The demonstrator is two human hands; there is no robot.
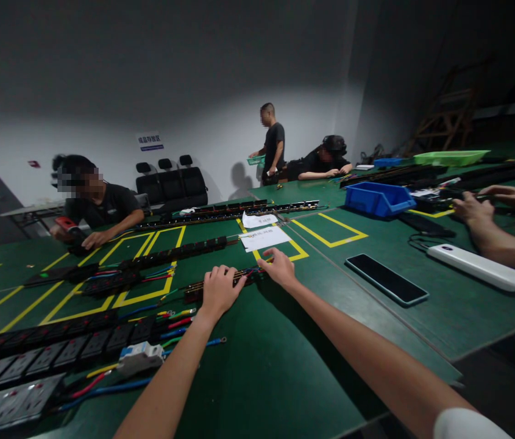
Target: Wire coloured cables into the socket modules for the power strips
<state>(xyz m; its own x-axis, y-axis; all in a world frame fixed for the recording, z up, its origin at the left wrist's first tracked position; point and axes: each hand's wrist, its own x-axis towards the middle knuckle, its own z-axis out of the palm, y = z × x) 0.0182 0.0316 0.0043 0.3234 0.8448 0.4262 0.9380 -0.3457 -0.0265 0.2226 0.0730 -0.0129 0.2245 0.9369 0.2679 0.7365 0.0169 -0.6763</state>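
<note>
My left hand (221, 290) lies over a narrow dark power strip (195, 289) with brass-coloured bars, its fingers curled across the top and its thumb along the near side. Thin coloured wires (252, 274) come out of the strip's right end. At those wires, my right hand (281, 268) has its thumb and forefinger closed round their ends; the fingertips are partly hidden. Just beyond both hands lies a white printed paper sheet (264, 239). Another long dark strip (179, 249) stretches away to the left behind my left hand.
Several socket strips with loose wire ends (42, 366) and a white circuit breaker (141, 358) lie at left. To the right are a phone (386, 279), a white power bank (481, 267) and a blue bin (378, 200). A co-worker's hands (474, 213) work at far right; other people work across the table.
</note>
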